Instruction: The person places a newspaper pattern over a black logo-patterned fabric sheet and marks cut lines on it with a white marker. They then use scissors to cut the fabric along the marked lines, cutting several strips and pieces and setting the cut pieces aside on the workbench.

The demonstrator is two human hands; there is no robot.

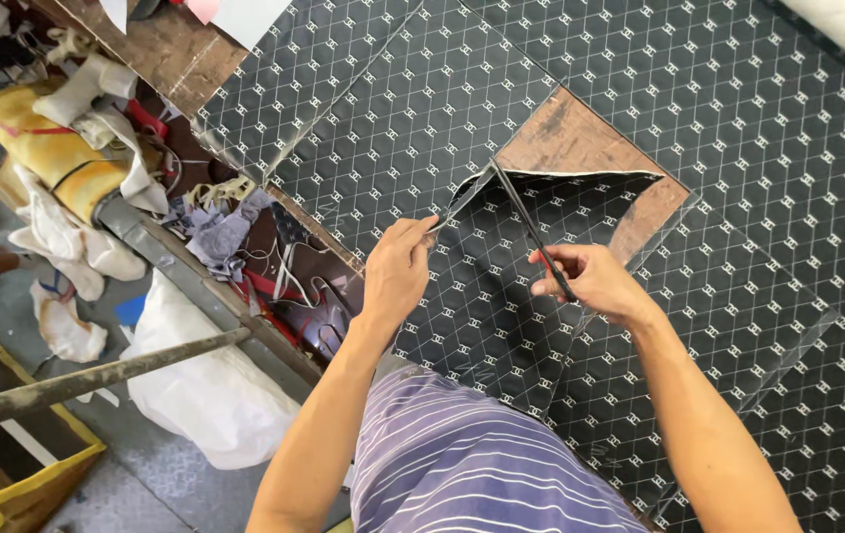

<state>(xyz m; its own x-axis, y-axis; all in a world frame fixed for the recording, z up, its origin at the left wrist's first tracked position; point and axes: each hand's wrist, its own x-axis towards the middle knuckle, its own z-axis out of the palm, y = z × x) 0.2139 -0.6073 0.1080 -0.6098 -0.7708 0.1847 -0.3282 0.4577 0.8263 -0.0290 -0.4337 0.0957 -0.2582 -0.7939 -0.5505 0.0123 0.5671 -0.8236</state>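
A cut piece of black quilted sheet [501, 296] with a pale hexagon pattern is lifted off the table, hanging toward my body. My left hand [398, 266] pinches its upper left edge near the corner. My right hand [590, 281] is closed around the handles of long dark scissors [531, 227], whose blades run up along the sheet's raised edge to its top corner. Under the lifted piece a patch of bare brown wooden table [580, 138] shows.
More black quilted sheet [738, 118] covers the table around and to the right. Left of the table, a shelf holds scraps of cloth and leather [235, 227], a yellow padded roll [47, 148], a white sack [205, 385] and a metal bar [87, 375] over the floor.
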